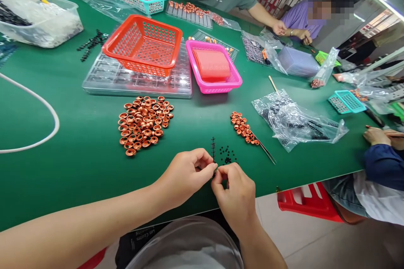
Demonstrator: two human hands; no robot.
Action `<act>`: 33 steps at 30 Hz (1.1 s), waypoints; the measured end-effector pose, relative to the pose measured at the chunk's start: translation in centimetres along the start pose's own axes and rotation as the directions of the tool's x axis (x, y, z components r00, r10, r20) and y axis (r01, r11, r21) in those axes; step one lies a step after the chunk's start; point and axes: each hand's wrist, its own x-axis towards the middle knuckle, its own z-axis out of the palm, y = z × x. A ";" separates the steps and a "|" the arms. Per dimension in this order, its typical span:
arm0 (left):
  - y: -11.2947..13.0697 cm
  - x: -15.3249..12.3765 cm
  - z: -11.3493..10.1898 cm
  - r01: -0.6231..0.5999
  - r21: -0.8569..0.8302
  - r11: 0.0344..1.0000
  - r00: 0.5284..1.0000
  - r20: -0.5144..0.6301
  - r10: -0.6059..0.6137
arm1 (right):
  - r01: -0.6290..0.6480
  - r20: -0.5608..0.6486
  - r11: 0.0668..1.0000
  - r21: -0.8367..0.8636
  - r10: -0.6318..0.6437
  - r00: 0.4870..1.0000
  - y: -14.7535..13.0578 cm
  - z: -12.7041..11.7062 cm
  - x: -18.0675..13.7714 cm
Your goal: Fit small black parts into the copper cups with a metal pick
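You're pinching the thin black plastic sprue strip [213, 151] between both hands — left hand [186, 174], right hand [235, 195] — fingertips clamped together. Likely snapping bits off; next, steady twisting near the small black loose pieces [227, 153].

Black plastic strip [213, 146]: thin, with short side nubs, standing upright from between the fingers of both hands, lower end pinched and hidden there. Small black bits [226, 154]: loose cluster of tiny dark pieces scattered flat on the green desk [78, 155], just right of the strip and just beyond the right hand's knuckles. Individual shapes too small to tell.
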 end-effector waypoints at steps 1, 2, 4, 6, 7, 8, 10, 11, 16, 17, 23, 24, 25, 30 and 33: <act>0.0 0.0 0.0 -0.003 0.010 1.000 1.000 0.003 0.003 | -0.023 0.019 1.000 0.010 0.023 1.000 0.3 -0.3 0.1; 0.0 0.0 0.0 -0.004 0.018 1.000 1.000 0.006 0.004 | -0.050 0.036 0.999 0.021 0.050 0.998 0.7 -0.7 0.3; 0.0 0.0 -0.1 -0.002 0.020 1.000 1.000 0.013 0.001 | -0.112 0.057 0.993 0.038 0.109 0.992 2.0 -1.7 0.7; 0.0 0.1 -0.2 0.006 -0.003 1.000 1.000 0.026 -0.006 | -0.169 0.056 0.985 0.045 0.166 0.984 3.6 -2.9 1.2; 0.0 0.1 -0.2 0.012 -0.020 1.000 0.999 0.032 -0.011 | -0.190 0.065 0.981 0.046 0.187 0.980 4.4 -3.4 1.5; 0.0 0.2 -0.3 0.018 -0.039 0.999 0.999 0.037 -0.017 | -0.205 0.077 0.978 0.046 0.201 0.977 5.1 -3.9 1.8; 0.0 0.4 -0.3 0.030 -0.069 0.997 0.998 0.050 -0.027 | -0.217 0.124 0.975 0.048 0.210 0.970 6.0 -4.5 2.2; 0.0 0.4 -0.4 0.035 -0.082 0.996 0.998 0.056 -0.030 | -0.217 0.153 0.975 0.049 0.208 0.966 6.3 -4.6 2.4; -0.1 0.7 -0.4 0.033 -0.121 0.992 0.996 0.081 -0.023 | -0.218 0.243 0.975 0.043 0.201 0.949 6.3 -4.5 2.6; -0.1 0.7 -0.5 0.031 -0.122 0.992 0.996 0.085 -0.021 | -0.223 0.245 0.974 0.041 0.207 0.947 6.3 -4.4 2.5; -0.3 0.7 -0.6 0.043 -0.155 0.987 0.993 0.116 -0.025 | -0.267 0.227 0.961 0.067 0.246 0.942 6.8 -4.2 2.4; -0.3 0.7 -0.6 0.040 -0.167 0.985 0.992 0.122 -0.020 | -0.273 0.219 0.959 0.077 0.251 0.943 6.8 -4.2 2.3; -0.2 0.7 -0.5 0.036 -0.178 0.983 0.992 0.129 -0.013 | -0.280 0.207 0.956 0.089 0.257 0.944 6.7 -4.3 2.2; 0.0 0.7 -0.4 -0.006 -0.216 0.976 0.987 0.154 0.040 | -0.301 0.188 0.936 0.180 0.267 0.945 5.2 -4.4 1.5; 0.3 0.5 -0.3 -0.039 -0.225 0.974 0.983 0.167 0.077 | -0.334 0.324 0.881 0.334 0.226 0.919 3.6 -4.1 1.1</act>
